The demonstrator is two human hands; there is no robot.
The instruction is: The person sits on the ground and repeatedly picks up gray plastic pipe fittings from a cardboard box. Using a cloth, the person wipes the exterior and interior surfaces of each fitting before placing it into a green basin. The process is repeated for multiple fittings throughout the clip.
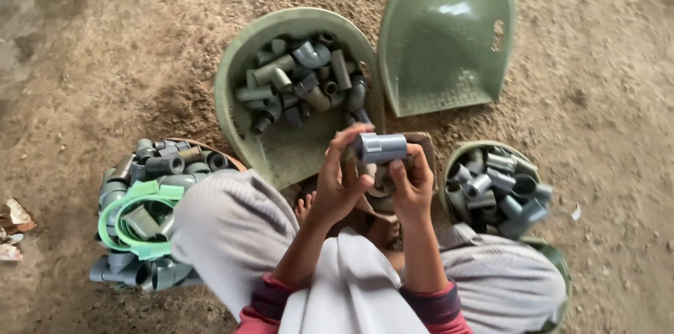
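Head view shows, at far left, a basket (pixel 116 194) heaped with grey pipe fittings and a green plastic ring (pixel 133 215). Next, a green scoop tray (pixel 232 106) holds more fittings. At centre, the left hand (pixel 337 183) and right hand (pixel 413 183) both pinch one grey pipe coupling (pixel 380 147) between them. An empty green tray (pixel 449 39) and a bowl of fittings (pixel 495 190) lie rightward on the dirt floor (pixel 604 95).
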